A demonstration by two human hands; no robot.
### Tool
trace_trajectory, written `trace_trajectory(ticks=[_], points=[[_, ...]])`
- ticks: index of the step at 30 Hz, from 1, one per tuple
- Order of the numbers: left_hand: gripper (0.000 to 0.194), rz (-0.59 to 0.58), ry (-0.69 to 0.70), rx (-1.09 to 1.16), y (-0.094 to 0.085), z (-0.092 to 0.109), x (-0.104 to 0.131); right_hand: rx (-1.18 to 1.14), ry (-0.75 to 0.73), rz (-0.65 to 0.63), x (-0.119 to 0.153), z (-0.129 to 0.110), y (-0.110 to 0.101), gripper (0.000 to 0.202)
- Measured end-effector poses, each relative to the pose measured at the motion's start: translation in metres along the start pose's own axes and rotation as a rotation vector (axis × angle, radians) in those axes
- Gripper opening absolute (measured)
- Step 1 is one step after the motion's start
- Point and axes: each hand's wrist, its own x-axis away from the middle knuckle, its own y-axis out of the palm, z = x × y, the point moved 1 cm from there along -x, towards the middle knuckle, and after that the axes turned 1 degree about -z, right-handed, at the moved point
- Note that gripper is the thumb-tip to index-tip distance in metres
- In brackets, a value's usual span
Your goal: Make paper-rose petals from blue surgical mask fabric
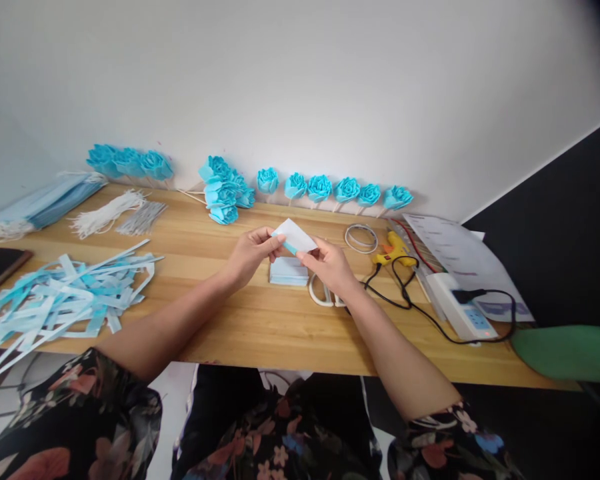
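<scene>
A small white piece of material (296,236) with a blue edge is held up over the middle of the table. My left hand (254,255) pinches its left end between thumb and fingers. On its right side, my right hand (332,267) grips the lower corner, thumb in front. Just below the piece, a stack of pale blue rectangles (289,272) lies on the wooden table (260,327). White-handled scissors (321,293) lie beside the stack, partly hidden by my right hand.
Blue fabric flowers (320,189) line the wall. Cut strips (80,293), a phone (0,267), white cords (105,213) and face masks (45,200) lie left. Right are a tape roll (361,239), yellow glue gun (396,250), cable and power strip (460,310).
</scene>
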Motion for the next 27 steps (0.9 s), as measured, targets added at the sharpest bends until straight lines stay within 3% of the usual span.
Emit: trace_trajectory(ticks=[3,6,17,27], points=[[0.043,-0.100,-0.054,0.088,0.0037,0.0000,0.0018,-0.049,0.001,0.034,-0.0008,-0.0015,0.0000,0.043],[0.039,-0.143,-0.094,0.028,0.0043,-0.0014,0.0029,-0.070,0.017,0.040,-0.0016,-0.0008,0.0001,0.039],[0.031,0.001,-0.104,0.007,0.0008,-0.0033,0.0013,-0.061,0.011,0.027,0.0000,0.0017,0.0028,0.039],[0.030,-0.008,-0.104,0.021,0.0031,-0.0034,0.0026,-0.060,0.022,0.031,0.0003,0.0015,0.0024,0.034]])
